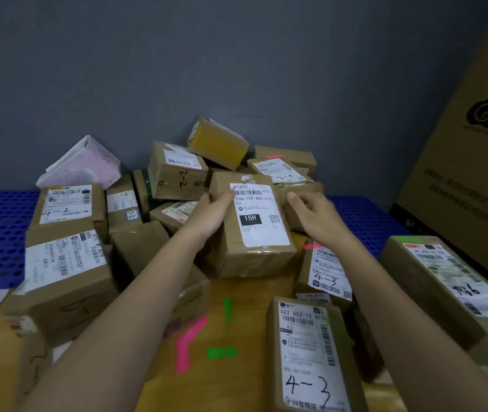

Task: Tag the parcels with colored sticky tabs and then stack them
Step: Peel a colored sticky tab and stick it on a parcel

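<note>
A: Cardboard parcel [251, 230] with the 15H label sits mid-pile, front edge on the wooden table [248, 295]. Left hand [214, 211] grips its left upper edge, thumb on the label.

B: Right hand [315, 217]?

A: Just beside the parcel's right side, fingers loosely spread, holding nothing. Contact unclear.

B: Tabs?

A: Loose on the table: pink tabs [187, 343], green tabs [222, 352]. Pink tab already on the 4-3 parcel [324, 269]; green one on the parcel [433, 275] far right.
</note>
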